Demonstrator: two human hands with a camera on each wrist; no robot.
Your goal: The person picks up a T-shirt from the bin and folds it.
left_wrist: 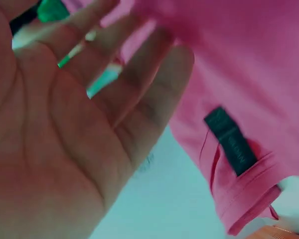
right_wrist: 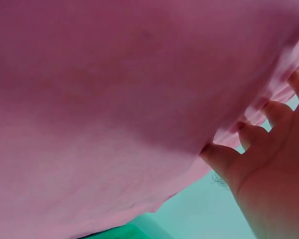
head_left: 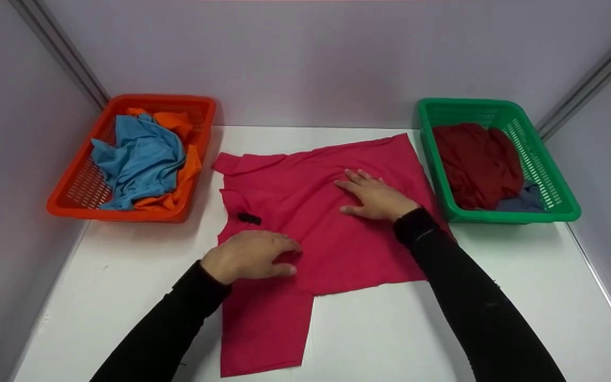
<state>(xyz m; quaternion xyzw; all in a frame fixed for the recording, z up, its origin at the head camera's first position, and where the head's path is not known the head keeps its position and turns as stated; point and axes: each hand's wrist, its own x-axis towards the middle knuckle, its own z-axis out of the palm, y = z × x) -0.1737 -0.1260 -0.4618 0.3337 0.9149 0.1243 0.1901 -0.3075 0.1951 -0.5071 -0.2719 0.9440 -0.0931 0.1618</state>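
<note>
A crimson short-sleeved shirt (head_left: pixel 337 260) lies spread sideways on the white table, its neck at the left and one sleeve (head_left: pixel 265 329) pointing toward me. A small black label (head_left: pixel 250 218) shows inside the neck; the left wrist view has the same label (left_wrist: pixel 231 142) close up. My left hand (head_left: pixel 252 255) is over the shirt by the neck and shoulder, fingers extended. On the body of the shirt rests my right hand (head_left: pixel 372 197), its fingers spread over shallow creases. In the right wrist view, the right fingertips (right_wrist: pixel 217 154) meet the cloth. Neither hand grips anything.
At the back left stands an orange basket (head_left: pixel 56 204) with blue and orange clothes (head_left: pixel 149 159). A green basket (head_left: pixel 512 216) at the back right holds dark red cloth (head_left: pixel 475 164) and a blue-grey piece (head_left: pixel 525 199). Pale walls (head_left: pixel 311 63) enclose the table at the back and both sides.
</note>
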